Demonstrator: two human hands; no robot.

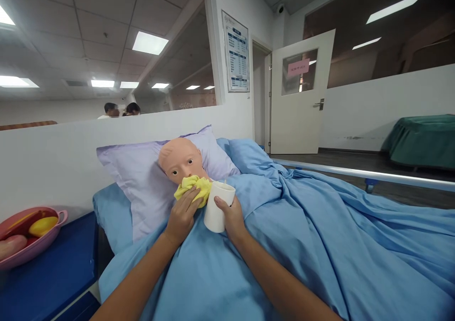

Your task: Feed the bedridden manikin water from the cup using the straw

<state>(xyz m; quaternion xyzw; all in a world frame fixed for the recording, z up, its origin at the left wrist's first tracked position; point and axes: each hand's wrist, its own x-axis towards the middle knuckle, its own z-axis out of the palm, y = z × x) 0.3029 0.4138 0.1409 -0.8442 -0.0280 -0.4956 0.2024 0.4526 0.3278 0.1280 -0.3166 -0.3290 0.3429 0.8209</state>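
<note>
A bald manikin (180,157) lies with its head on a lilac pillow (149,183), eyes open. My left hand (183,212) presses a bunched yellow cloth (203,186) against the manikin's mouth and chin, covering both. In my right hand (231,212) is a white cup (214,214), tilted a little, with my thumb across its near side. The cup sits right beside the cloth, over the manikin's chest. Whatever is inside the cup does not show. A light blue quilt (298,236) covers the body.
To the left, a pink basket (53,233) of fruit stands on a blue cabinet top (67,259). A white bed rail (355,172) runs along the far side. Beyond it are a half-open door (302,108) and a green-covered table (423,138). Two people (121,110) show behind the partition.
</note>
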